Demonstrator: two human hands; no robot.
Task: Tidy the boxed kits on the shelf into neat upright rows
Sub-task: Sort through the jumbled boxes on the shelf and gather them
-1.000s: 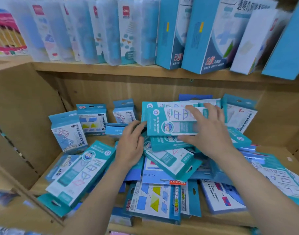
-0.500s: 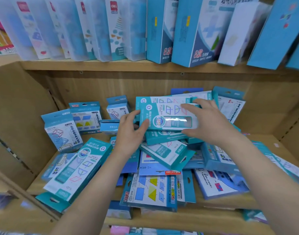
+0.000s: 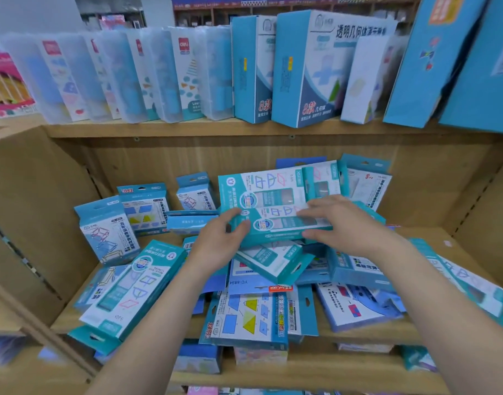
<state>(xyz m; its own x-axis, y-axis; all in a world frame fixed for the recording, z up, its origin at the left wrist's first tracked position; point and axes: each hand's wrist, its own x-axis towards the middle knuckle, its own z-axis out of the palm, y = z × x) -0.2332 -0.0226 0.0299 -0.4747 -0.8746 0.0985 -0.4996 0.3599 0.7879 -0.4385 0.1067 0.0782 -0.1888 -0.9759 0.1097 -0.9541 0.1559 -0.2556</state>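
head view: teal kit box [image 3: 276, 226] lies lengthwise atop the heap of kits [image 3: 244, 317] at mid shelf [image 3: 449, 252], toward the back wall. left hand [image 3: 216, 246] grips the box's left end, thumb on the front face, fingers curled behind. right hand [image 3: 344, 223] grips the right half, fingers spread over the front face, thumb at the lower edge. the box spans between both hands, tilted back, touching a second teal box [image 3: 261, 192] just behind it. three small kits [image 3: 104, 232] stand upright near the back left corner. remaining kits lie flat and crossed, reaching the front edge.
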